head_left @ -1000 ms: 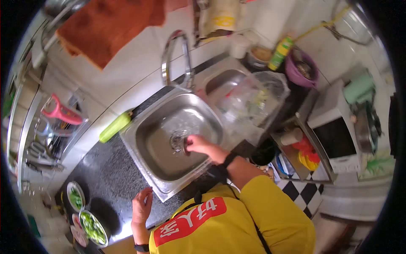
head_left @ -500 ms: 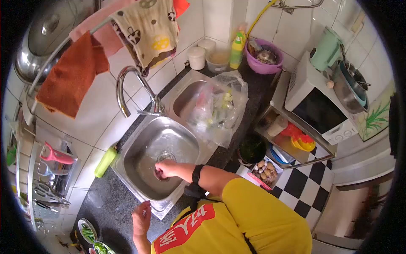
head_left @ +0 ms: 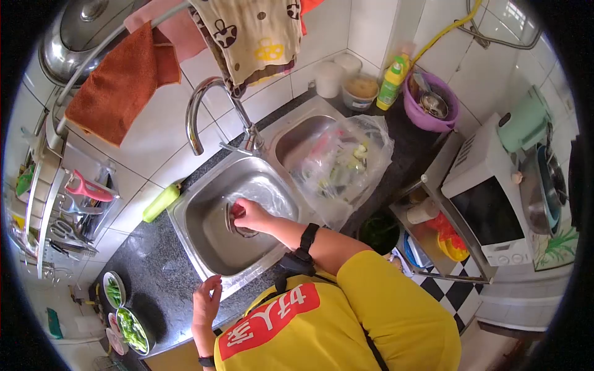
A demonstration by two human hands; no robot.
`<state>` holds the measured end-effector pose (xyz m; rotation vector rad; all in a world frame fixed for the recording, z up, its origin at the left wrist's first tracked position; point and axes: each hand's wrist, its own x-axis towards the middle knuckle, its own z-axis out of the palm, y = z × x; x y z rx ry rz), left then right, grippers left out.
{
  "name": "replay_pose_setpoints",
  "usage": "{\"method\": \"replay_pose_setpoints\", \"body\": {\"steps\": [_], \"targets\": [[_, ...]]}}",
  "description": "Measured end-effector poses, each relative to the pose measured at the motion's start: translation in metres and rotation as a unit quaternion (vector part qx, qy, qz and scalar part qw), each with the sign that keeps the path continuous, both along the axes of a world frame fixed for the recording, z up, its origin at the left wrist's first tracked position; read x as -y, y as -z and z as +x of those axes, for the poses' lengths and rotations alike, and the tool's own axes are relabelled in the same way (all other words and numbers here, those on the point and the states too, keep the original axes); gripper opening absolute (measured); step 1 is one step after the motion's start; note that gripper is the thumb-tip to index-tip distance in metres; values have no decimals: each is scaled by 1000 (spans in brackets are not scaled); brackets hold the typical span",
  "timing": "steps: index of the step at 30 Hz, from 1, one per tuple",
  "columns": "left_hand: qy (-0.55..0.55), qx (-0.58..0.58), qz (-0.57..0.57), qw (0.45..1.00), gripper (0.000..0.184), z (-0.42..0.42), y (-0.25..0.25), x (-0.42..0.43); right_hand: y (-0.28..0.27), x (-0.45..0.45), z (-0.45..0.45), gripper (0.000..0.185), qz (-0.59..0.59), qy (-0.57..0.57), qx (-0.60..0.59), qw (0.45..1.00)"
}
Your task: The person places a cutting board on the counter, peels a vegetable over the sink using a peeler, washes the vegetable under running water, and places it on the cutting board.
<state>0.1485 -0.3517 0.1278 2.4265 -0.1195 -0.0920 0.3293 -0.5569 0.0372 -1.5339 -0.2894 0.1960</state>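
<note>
My right hand (head_left: 249, 215) is down in the larger steel sink (head_left: 204, 241), closed on the rim of a round metal sink strainer (head_left: 229, 217). The strainer is tilted on edge beside the drain hole, which my hand and forearm partly cover. Near the front edge of the sink, my left hand (head_left: 206, 301) hovers with loosely bent fingers and nothing in it. Above the sink's back edge arches the chrome faucet (head_left: 197, 117); I cannot make out any running water.
A clear plastic bag (head_left: 346, 173) with greens lies over the smaller basin. A pale green gourd (head_left: 162, 203) rests left of the sink. Plates of cut green vegetables (head_left: 131, 331) stand at lower left. Behind are a detergent bottle (head_left: 391, 83) and purple basin (head_left: 427, 121).
My view has shifted, so the sink appears farther left of the bag and shelf. The strainer in my right hand now shows raised on edge; my left hand stays by the sink's front.
</note>
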Motion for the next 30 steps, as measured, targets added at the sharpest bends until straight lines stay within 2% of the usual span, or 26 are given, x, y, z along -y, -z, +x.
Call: {"method": "replay_pose_setpoints", "body": {"steps": [1,2,4,5,6,8,9,11,13,15,16,17,20,22,24,26,28,30], "targets": [[-1,-7,7,1000,19,0,-1,2,-6,2,1,34,94,28,-14,995],[-2,-6,6,1000,19,0,1,4,-7,4,4,34,93,26,-14,995],[-45,-37,-35,998,18,-2,7,7,2,5,6,34,-147,-59,27,987],[-44,-36,-35,998,18,-1,10,9,24,1,10,34,-211,-81,68,972],[-29,-28,-32,999,18,1,11,9,17,1,6,32,-225,-46,75,970],[-23,-22,-29,999,18,4,11,8,-9,3,2,30,-113,-24,20,993],[-24,-25,-15,999,18,7,11,9,-9,5,6,30,-116,-30,17,993],[-23,-29,-8,999,18,7,11,14,-5,8,14,31,-201,-70,45,976],[-17,-16,-6,1000,18,13,8,19,-25,11,18,36,-40,8,38,998],[-14,-4,6,1000,19,14,13,22,-17,11,28,39,-132,-51,17,990],[-2,-12,4,1000,20,14,9,26,-10,13,29,35,-177,-81,-3,981],[-23,-60,-18,998,22,16,3,31,-12,18,23,34,-178,-73,-3,981],[-54,-60,-40,996,22,17,4,29,-52,27,36,33,-170,-70,19,983],[-38,-20,-15,999,22,14,14,19,-81,48,42,32,-161,-65,18,985],[-73,-43,-8,996,18,9,9,16,-124,77,64,29,-111,-41,133,984],[-73,-33,-18,997,17,4,13,9,-182,130,80,28,-113,3,159,981],[-94,-55,6,994,17,0,3,13,-213,188,102,34,-163,62,192,966],[-123,-53,-23,991,18,-10,19,3,-229,249,125,48,-248,122,195,941]]}}
